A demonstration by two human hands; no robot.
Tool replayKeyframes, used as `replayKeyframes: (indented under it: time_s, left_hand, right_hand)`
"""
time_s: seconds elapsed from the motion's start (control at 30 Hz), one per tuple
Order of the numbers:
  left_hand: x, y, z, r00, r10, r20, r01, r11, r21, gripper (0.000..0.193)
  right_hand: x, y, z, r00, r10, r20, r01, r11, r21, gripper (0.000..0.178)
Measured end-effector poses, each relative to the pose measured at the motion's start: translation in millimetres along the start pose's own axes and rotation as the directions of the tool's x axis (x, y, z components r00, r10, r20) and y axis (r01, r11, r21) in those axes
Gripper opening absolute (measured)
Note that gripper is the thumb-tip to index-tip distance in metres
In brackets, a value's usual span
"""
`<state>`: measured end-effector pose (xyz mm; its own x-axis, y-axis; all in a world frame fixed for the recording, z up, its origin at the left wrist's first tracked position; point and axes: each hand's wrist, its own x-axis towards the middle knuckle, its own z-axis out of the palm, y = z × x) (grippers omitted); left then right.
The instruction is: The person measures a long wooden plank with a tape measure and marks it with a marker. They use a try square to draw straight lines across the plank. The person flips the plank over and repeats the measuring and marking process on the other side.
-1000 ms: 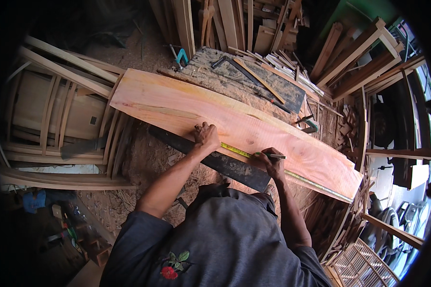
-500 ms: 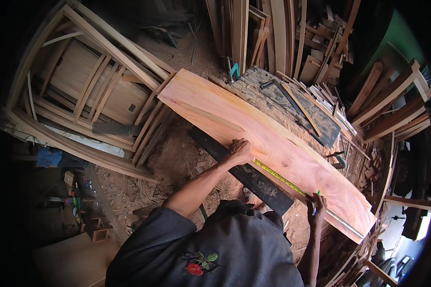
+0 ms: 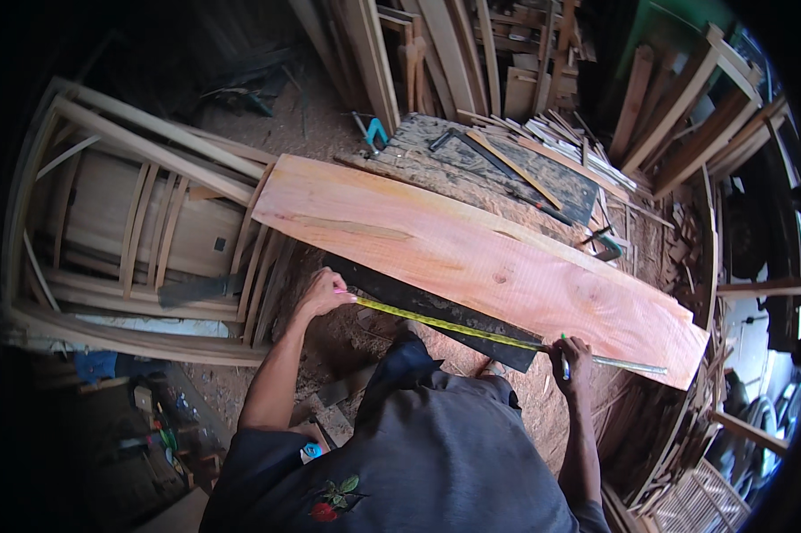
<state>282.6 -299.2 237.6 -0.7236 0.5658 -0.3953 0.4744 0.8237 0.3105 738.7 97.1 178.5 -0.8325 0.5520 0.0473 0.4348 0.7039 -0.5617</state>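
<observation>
A yellow tape measure [image 3: 445, 322] stretches between my hands, just off the near edge of a long reddish wooden plank [image 3: 454, 240]. My left hand [image 3: 322, 295] pinches its left end, where a bit of pink shows at the fingertips. My right hand [image 3: 573, 359] is closed round the tape by the plank's near edge. A slim pen-like stick [image 3: 565, 365] with a green tip also sits in those fingers. Beyond that hand, a pale silvery strip [image 3: 631, 364] runs over the plank's right end; whether it is the same tape I cannot tell.
Beneath the plank are a dark board [image 3: 400, 298] and a worktable [image 3: 507, 169] bearing a square [image 3: 498, 160] and a wooden strip. Two teal clamps [image 3: 376, 135] grip its edges. Door-like frames [image 3: 143, 222] lie left; timber [image 3: 445, 53] leans behind. Sawdust covers the floor.
My left hand has come off the plank and moved left, with the tape's left end now clear of the wood. My right hand stays by the near edge. The view has shifted.
</observation>
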Motion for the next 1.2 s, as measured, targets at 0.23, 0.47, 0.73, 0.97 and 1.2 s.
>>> replayKeyframes:
  time_s: [0.23,0.47,0.73,0.97,1.2]
  left_hand:
    - [77.1,-70.9,-47.5,0.996,0.089,-0.025,-0.089,0.996,0.009,0.042]
    - [174.0,-181.3,-118.8,0.984,0.176,-0.019,-0.174,0.980,0.099,0.035]
    - [229.3,-290.8,-176.0,0.988,0.150,0.046,-0.154,0.981,0.120,0.033]
    - [252.9,-302.5,-182.3,0.992,0.103,0.066,-0.116,0.965,0.237,0.027]
    - [267.7,-285.9,-184.2,0.998,0.055,0.044,-0.065,0.959,0.276,0.027]
  right_hand:
    - [60.0,-110.9,90.0,0.999,0.020,0.048,-0.019,1.000,-0.020,0.017]
    - [141.1,-228.5,179.8,0.999,0.005,0.054,-0.009,0.998,0.067,0.020]
    - [159.7,-247.5,216.5,1.000,-0.002,-0.029,0.002,1.000,-0.010,0.023]
    - [162.1,-235.9,225.7,1.000,0.008,-0.013,-0.009,1.000,-0.019,0.031]
    - [164.3,-233.0,221.5,0.994,0.036,-0.100,-0.037,0.999,-0.008,0.026]
